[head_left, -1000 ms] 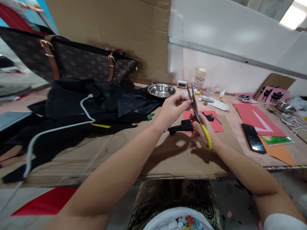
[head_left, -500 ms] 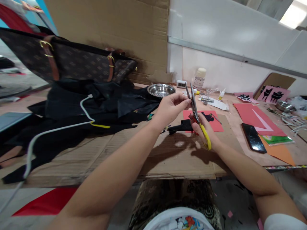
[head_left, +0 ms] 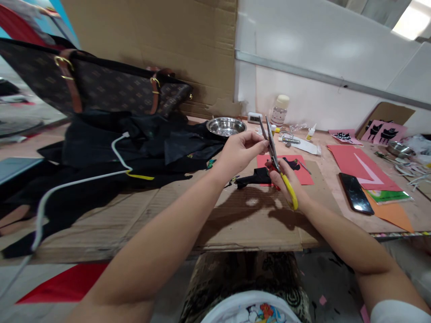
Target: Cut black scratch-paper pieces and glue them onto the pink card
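Observation:
My right hand (head_left: 284,181) grips yellow-handled scissors (head_left: 276,161) with the blades pointing up and slightly apart. My left hand (head_left: 240,150) is pinched at the blades, fingertips closed on a tiny piece I cannot make out. Both hands hover above a cardboard sheet (head_left: 202,211). Under them lie a red paper sheet (head_left: 303,170) and a scrap of black paper (head_left: 251,180).
A patterned handbag (head_left: 97,87), black cloth (head_left: 134,148) and a white cable (head_left: 81,179) fill the left side. At the back stand a steel bowl (head_left: 226,126) and a glue bottle (head_left: 280,110). On the right lie a phone (head_left: 356,194) and coloured paper (head_left: 362,168).
The scissors and both hands have shifted very slightly left; the blades stay slightly apart. Nothing else has moved.

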A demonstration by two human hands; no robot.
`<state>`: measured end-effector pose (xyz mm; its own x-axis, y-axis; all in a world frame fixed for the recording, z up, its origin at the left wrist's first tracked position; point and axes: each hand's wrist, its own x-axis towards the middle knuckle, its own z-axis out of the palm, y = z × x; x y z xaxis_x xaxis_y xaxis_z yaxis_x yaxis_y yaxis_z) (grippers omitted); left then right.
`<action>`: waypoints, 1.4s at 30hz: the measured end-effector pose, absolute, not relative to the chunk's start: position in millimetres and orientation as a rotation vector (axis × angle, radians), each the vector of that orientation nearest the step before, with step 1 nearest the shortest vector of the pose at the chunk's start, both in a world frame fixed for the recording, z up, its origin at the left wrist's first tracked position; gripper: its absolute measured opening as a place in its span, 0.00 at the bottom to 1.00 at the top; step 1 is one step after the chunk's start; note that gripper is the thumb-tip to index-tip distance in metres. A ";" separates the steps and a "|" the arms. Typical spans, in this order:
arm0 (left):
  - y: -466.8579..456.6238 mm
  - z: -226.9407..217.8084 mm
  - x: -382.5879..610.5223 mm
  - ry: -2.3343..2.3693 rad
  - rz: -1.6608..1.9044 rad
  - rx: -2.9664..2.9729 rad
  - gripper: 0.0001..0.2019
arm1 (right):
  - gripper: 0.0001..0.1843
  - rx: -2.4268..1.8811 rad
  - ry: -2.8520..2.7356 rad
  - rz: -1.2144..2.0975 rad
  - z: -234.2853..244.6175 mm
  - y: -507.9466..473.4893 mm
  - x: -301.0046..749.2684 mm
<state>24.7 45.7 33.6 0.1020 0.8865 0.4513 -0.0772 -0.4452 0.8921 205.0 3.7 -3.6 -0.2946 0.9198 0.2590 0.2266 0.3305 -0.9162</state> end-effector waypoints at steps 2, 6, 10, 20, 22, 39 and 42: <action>45.5 33.6 24.8 0.821 1.468 1.552 0.12 | 0.23 -1.028 -1.729 1.009 -4.0 4.0 204.7; 45.1 33.5 25.5 0.806 1.470 1.546 0.12 | 0.21 -1.014 -1.713 0.984 -3.5 3.9 205.0; 45.3 32.6 25.8 0.800 1.474 1.528 0.12 | 0.22 -1.027 -1.709 0.989 -2.8 3.9 204.6; 44.7 34.8 26.1 0.789 1.472 1.510 0.12 | 0.23 -1.055 -1.702 0.996 -1.6 4.1 203.0; 44.9 34.7 26.1 0.789 1.469 1.506 0.13 | 0.23 -1.063 -1.697 1.008 -0.8 3.4 202.9; 47.2 32.6 24.5 0.768 1.483 1.466 0.17 | 0.26 -1.085 -1.618 1.033 -6.4 9.3 205.5; 48.3 31.2 24.1 0.788 1.499 1.473 0.16 | 0.27 -1.078 -1.641 0.981 -6.9 13.1 209.0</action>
